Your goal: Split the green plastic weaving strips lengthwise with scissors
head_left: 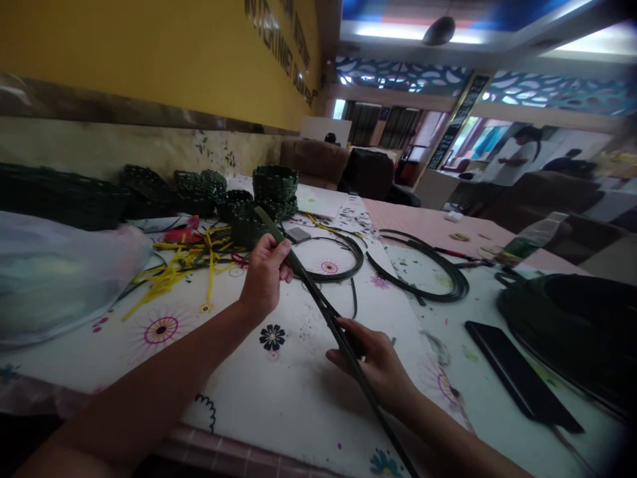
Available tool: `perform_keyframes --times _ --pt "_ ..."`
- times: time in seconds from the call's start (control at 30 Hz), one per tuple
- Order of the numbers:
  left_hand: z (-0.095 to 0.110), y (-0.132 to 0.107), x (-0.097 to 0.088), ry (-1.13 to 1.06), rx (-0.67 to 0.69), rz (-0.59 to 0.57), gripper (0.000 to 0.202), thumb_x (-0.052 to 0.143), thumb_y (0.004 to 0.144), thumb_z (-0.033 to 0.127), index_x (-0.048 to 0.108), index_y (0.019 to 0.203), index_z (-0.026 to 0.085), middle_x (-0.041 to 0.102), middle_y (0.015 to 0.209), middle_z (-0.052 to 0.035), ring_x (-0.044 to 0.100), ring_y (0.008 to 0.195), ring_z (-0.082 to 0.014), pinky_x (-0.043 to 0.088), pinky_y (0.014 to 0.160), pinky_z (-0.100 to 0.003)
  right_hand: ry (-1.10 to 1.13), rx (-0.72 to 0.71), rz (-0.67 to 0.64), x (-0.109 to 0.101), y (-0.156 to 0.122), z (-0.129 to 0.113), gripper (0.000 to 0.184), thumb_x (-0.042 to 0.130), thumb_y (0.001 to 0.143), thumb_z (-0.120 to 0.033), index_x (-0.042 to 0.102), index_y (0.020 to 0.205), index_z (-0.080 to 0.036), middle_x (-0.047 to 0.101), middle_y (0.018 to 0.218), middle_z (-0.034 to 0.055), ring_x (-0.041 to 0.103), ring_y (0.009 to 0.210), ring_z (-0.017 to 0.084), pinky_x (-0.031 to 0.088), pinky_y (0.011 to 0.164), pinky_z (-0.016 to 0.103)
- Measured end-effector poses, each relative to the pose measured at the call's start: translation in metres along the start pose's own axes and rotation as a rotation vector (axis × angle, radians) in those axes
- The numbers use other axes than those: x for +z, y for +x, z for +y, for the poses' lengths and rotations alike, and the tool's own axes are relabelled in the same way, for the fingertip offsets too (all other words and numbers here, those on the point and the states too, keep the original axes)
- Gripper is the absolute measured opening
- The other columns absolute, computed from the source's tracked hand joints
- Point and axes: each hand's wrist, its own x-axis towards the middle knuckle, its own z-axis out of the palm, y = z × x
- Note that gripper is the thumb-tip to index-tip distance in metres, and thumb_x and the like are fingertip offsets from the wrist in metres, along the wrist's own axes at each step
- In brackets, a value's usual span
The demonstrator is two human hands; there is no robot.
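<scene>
A bundle of long, flat dark green strips (314,289) slants across the middle of the view, above the flowered tablecloth. My left hand (265,273) is closed round its upper part, thumb on top. Lower down, my right hand (378,364) has the strips between thumb and fingers; the grip is looser, and part of it is hidden behind them. Near my right fingertips the strips split slightly apart. Beyond my hands lie one coil of green strip (359,263) and, to its right, another coil (456,289). Dark green woven baskets (275,184) stand behind my left hand.
Yellow strips (169,275) are heaped at left, beside a filled plastic bag (64,279). On the right are a black flat device (520,375) with a cable, a large dark round object (572,325) and a clear bottle (535,236). A person (515,159) stands in the background.
</scene>
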Motion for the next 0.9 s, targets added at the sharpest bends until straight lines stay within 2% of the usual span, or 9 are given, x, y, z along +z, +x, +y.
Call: perform_keyframes --times 0.13,0.23,0.47,0.63,0.77,0.9 --pt "-0.003 -0.006 0.004 0.015 -0.011 -0.030 0.031 0.070 0.075 0.027 0.040 0.070 0.020 0.037 0.047 0.0116 0.027 0.033 -0.0024 0.027 0.033 -0.016 -0.016 -0.022 0.005 0.000 0.001 0.002 0.045 0.068 0.078 -0.045 0.063 0.108 -0.012 0.041 0.060 -0.0051 0.036 0.055 0.010 0.031 0.051 0.023" --pt "-0.004 -0.007 0.003 0.016 -0.008 -0.029 0.031 0.069 0.075 0.027 0.039 0.070 0.021 0.037 0.047 0.0114 0.028 0.034 -0.0026 0.027 0.033 -0.016 -0.038 -0.026 -0.006 -0.003 0.002 -0.001 0.042 0.067 0.078 -0.046 0.064 0.103 -0.011 0.039 0.059 -0.0052 0.033 0.054 0.010 0.029 0.050 0.024" --pt "-0.002 0.006 -0.005 0.004 -0.025 0.026 0.030 0.070 0.074 0.023 0.040 0.068 0.020 0.037 0.047 0.0108 0.031 0.036 -0.0028 0.028 0.035 -0.016 -0.034 0.007 -0.028 -0.008 0.001 -0.009 0.037 0.068 0.077 -0.045 0.066 0.090 -0.011 0.038 0.059 -0.0048 0.031 0.055 0.009 0.028 0.050 0.023" --pt "-0.001 0.009 -0.007 0.037 -0.017 0.015 0.033 0.070 0.074 0.023 0.038 0.068 0.020 0.037 0.048 0.0112 0.030 0.035 -0.0024 0.027 0.034 -0.016 -0.021 0.032 -0.033 -0.005 0.004 -0.002 0.045 0.071 0.075 -0.043 0.067 0.108 -0.013 0.046 0.060 -0.0047 0.037 0.054 0.010 0.031 0.050 0.023" --pt "-0.004 0.001 -0.001 0.057 -0.039 -0.028 0.030 0.068 0.075 0.025 0.039 0.070 0.020 0.037 0.049 0.0112 0.029 0.034 -0.0026 0.027 0.033 -0.016 -0.041 -0.014 -0.012 -0.004 0.004 0.002 0.043 0.071 0.075 -0.042 0.067 0.107 -0.013 0.047 0.059 -0.0049 0.038 0.054 0.010 0.032 0.050 0.022" --pt "-0.004 -0.005 0.002 0.061 -0.034 -0.017 0.032 0.069 0.075 0.026 0.038 0.069 0.021 0.036 0.048 0.0113 0.029 0.035 -0.0029 0.028 0.033 -0.016 -0.054 -0.035 -0.007 -0.004 0.003 0.000 0.042 0.070 0.077 -0.041 0.066 0.107 -0.013 0.046 0.060 -0.0052 0.036 0.054 0.010 0.031 0.050 0.022"
